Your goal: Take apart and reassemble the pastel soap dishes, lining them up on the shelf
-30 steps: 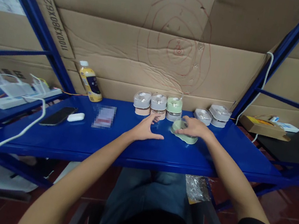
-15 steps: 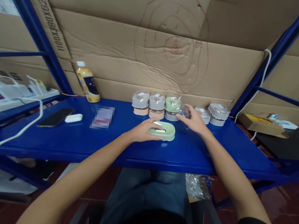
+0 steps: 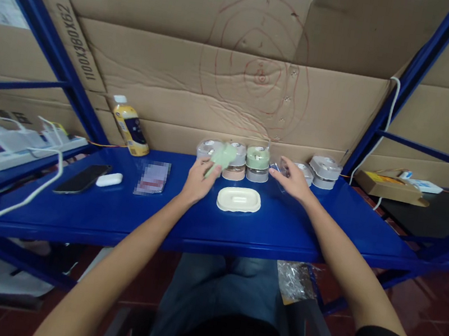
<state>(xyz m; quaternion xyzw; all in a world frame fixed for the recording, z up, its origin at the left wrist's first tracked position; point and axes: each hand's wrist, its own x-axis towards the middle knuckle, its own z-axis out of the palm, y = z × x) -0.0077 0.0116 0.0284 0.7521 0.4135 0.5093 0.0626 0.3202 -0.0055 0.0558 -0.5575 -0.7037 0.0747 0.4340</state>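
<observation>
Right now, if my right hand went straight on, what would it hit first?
Probably the green-lidded container, just ahead of your right hand, though depth is hard to judge.

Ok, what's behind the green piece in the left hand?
A grey-topped container stands there, behind the pale green piece and left hand. They cover its lower part, so its base can't be seen.

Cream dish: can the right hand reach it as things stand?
Probably yes: the right hand is near the cream dish, with only bare shelf between them; the left hand, holding a green lid, is off to its other side.
</observation>
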